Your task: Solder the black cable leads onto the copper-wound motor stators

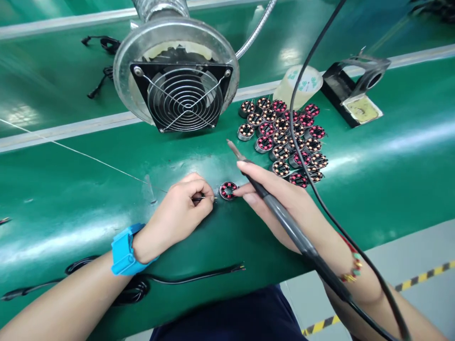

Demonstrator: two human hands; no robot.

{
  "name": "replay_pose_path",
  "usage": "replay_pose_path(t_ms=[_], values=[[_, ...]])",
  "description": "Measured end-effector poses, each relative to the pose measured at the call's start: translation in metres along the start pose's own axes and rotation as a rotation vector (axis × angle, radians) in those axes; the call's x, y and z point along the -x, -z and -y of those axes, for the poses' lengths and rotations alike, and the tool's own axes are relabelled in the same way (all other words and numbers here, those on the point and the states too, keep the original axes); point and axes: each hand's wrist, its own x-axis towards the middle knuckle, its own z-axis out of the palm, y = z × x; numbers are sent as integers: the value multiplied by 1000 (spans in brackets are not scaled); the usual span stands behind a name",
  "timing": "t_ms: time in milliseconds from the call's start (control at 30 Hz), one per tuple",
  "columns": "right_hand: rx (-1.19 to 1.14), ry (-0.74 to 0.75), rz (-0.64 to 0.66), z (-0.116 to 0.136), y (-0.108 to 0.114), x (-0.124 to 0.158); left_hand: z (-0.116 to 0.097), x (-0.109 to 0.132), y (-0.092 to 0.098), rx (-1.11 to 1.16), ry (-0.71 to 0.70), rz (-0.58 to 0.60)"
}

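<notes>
My left hand (181, 210), with a blue band at its wrist, is closed in a pinch on a black wire (199, 199) whose bare tip pokes out past the fingers. A thin solder wire (99, 161) runs from the left edge toward the same hand; whether the fingers grip it is hidden. Just right of the wire tip lies a small motor stator (223, 191) with red windings, flat on the green bench. My right hand (280, 196) is closed round a soldering iron (284, 215), tip raised up and left above the bench. One right fingertip touches the stator's right side.
A fume extractor fan (188, 106) hangs at the back. Several stators (280, 137) stand grouped right, before a cloudy plastic container (298, 85) and an iron stand (355, 90) with sponge. Black cables (192, 279) lie in front; the iron's cord (296, 90) crosses the right side.
</notes>
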Motion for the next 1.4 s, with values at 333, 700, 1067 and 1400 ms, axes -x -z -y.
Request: replay_pose_path(t_ms=[333, 700, 1067, 1400], values=[[-232, -1, -355, 8, -22, 52, -4, 5, -7, -62, -32, -37], [-220, 75, -357, 7, -20, 50, -1, 6, -12, -184, -141, -122], [-203, 97, -346, 5, -22, 49, -1, 7, -12, -195, -146, -124], [-199, 73, -316, 6, -22, 50, -2, 6, -12, -189, -161, -150]])
